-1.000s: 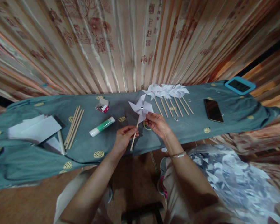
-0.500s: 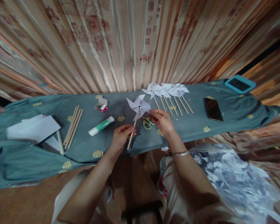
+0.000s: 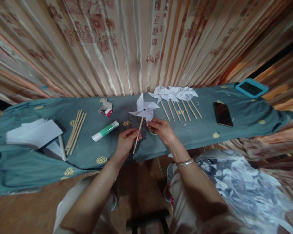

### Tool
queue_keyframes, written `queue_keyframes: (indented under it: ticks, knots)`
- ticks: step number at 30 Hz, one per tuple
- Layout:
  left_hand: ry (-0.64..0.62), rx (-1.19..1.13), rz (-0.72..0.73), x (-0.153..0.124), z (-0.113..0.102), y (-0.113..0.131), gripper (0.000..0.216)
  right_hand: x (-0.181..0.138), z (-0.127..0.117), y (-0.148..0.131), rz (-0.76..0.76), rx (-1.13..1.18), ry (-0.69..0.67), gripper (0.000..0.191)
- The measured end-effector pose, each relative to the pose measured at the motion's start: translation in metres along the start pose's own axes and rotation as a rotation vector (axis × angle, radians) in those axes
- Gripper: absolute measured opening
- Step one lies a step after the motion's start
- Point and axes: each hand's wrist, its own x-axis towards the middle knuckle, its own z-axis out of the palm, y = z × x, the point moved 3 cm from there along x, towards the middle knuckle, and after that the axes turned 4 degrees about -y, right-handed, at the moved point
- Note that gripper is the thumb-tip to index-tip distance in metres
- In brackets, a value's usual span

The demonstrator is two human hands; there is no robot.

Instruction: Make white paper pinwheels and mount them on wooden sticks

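Note:
A white paper pinwheel (image 3: 147, 109) with a shiny pin at its centre stands over the middle of the table. My left hand (image 3: 127, 140) pinches its wooden stick between thumb and fingers, partway down. At the lower blade, my right hand (image 3: 161, 129) is closed with thumb and fingertips on the paper edge. A pair of scissors (image 3: 152, 131) lies under the right hand, mostly hidden by it. Several finished pinwheels (image 3: 175, 94) lie in a row behind, their sticks pointing toward me.
Left of my hands are a glue stick (image 3: 105, 131), a small box of pins (image 3: 105, 109), loose wooden sticks (image 3: 76, 131) and folded white paper (image 3: 35, 133). To the right lie a phone (image 3: 223, 114) and a blue-framed device (image 3: 252, 87). A clear bag of paper scraps (image 3: 244, 182) stands below.
The pinwheel's blades have turned about the pin. My right hand has moved left and slightly down along with a blade, covering more of the scissors. The left hand has barely moved.

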Motion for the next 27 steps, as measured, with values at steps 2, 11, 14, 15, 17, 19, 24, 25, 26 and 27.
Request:
queue_keyframes:
  ticks: [2,11,14,15,17,19,24,25,26,27]
  knots:
    - [-0.001,0.007,0.003,-0.001,0.001,0.0,0.045,0.0,0.003,0.002,0.01,-0.012,-0.02,0.035]
    - [-0.02,0.036,0.001,-0.002,0.002,-0.001,0.048,0.001,0.009,0.007,-0.003,-0.028,-0.051,0.033]
    - [-0.033,0.061,-0.001,-0.002,0.002,-0.001,0.05,0.002,0.01,0.008,-0.016,-0.058,-0.048,0.035]
    - [-0.038,0.069,-0.003,-0.002,0.002,-0.001,0.05,0.002,0.011,0.008,-0.022,-0.073,-0.048,0.035]
    - [-0.043,0.074,-0.009,-0.002,0.001,0.0,0.05,0.001,0.011,0.006,-0.038,-0.12,-0.049,0.036]
    - [-0.033,0.061,-0.01,-0.002,0.0,0.001,0.049,-0.002,0.008,0.001,-0.048,-0.174,-0.052,0.037]
    - [-0.007,0.03,-0.012,-0.001,-0.002,0.005,0.047,-0.007,-0.012,-0.022,-0.125,-0.143,-0.007,0.046]
    - [-0.005,0.03,-0.018,-0.002,-0.002,0.006,0.047,-0.007,-0.018,-0.027,-0.167,-0.103,0.02,0.046]
    - [-0.003,0.03,-0.024,-0.002,-0.002,0.006,0.047,-0.006,-0.024,-0.032,-0.214,-0.068,0.055,0.046]
    - [-0.004,0.031,-0.031,-0.002,-0.001,0.006,0.047,-0.006,-0.03,-0.035,-0.261,-0.045,0.103,0.046]
